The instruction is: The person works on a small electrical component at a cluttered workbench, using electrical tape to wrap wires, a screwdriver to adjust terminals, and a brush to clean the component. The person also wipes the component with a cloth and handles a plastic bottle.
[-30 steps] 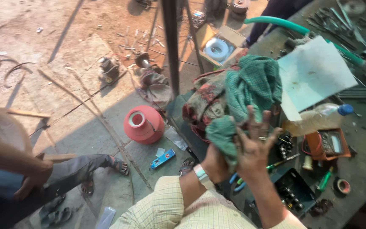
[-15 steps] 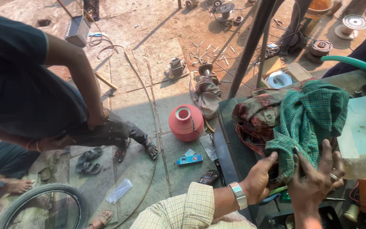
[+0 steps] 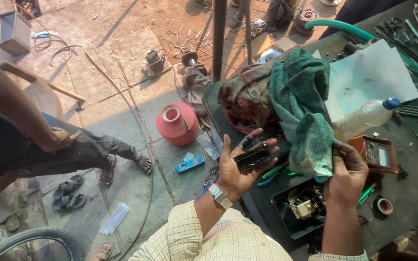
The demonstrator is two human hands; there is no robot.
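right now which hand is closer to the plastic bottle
Right. The right hand grips the green cloth just below the plastic bottle; the left hand holds a black part farther left.

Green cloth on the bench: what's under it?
The green cloth drapes over a red-brown rag, and the right hand grips its lower end. The left hand holds a black part beside it. Whatever else lies beneath is covered.
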